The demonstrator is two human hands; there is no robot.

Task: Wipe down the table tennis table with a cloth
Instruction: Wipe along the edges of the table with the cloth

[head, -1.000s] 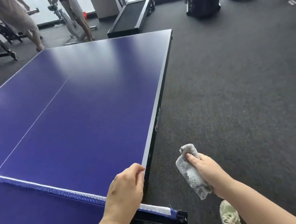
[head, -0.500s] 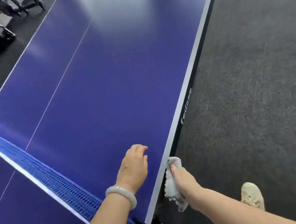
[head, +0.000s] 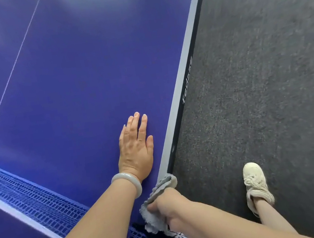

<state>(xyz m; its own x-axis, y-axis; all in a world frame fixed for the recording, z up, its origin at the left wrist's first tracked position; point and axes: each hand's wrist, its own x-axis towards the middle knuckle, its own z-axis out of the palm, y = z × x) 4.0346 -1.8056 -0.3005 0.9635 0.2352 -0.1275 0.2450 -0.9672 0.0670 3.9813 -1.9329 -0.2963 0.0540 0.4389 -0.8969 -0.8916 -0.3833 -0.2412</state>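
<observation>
No containers in view. Left hand flat on table tennis table, palm down, fingers straight and together, holding nothing; pale bangle on wrist. Right hand curled round cloth, pressing it at table's grey side edge just beside net (fingertips hidden under cloth). Cloth grey, crumpled, fuzzy, part hanging below hand. Tabletop deep blue, glossy, white centre line. Cream shoe on dark carpet.
</observation>
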